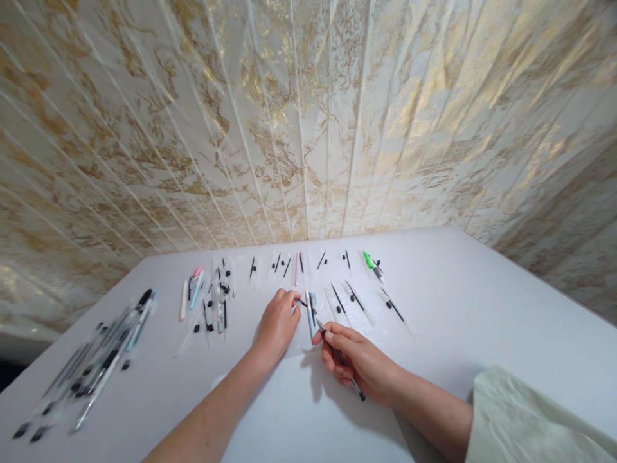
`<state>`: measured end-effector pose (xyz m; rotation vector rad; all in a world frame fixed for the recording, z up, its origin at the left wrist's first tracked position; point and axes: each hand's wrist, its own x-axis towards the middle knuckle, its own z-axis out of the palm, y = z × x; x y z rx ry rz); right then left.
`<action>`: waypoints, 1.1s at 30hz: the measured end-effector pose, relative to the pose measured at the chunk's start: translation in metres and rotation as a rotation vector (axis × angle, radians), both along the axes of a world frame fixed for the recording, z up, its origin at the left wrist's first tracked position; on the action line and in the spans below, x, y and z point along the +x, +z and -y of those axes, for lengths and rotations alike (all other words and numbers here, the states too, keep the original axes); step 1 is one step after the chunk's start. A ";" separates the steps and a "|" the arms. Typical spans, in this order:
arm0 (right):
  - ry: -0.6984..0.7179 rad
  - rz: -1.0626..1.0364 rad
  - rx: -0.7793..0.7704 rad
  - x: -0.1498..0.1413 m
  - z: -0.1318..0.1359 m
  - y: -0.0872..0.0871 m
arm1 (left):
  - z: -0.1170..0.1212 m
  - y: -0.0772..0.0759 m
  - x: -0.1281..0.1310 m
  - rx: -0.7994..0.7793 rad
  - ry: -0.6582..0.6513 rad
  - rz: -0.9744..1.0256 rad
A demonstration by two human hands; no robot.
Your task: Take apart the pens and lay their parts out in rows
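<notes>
In the middle of the table, my left hand (pixel 278 321) pinches a thin black stick (pixel 301 301), too small to make out fully. Held in my right hand (pixel 354 357) is a slim pen (pixel 357 388), its pointed silver tip directed up and left and its black end sticking out below the palm. Between the hands lies a pale blue and white pen barrel (pixel 310 315) with a dark strip beside it. My right fingertips are close to its lower end; I cannot tell whether they touch it.
A blurred heap of pens (pixel 103 360) lies at the left. Behind and beside the hands are rows of clear barrels, black refills and small caps, with a pink barrel (pixel 297 269) and a green pen (pixel 368 259). Gold-patterned cloth (pixel 308 128) hangs behind the table (pixel 482 308).
</notes>
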<state>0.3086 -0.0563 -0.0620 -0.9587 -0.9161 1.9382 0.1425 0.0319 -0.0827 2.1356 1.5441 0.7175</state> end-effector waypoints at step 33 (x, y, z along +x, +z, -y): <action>-0.021 -0.142 0.021 0.007 -0.004 0.009 | 0.040 0.052 0.020 -0.721 -0.334 0.802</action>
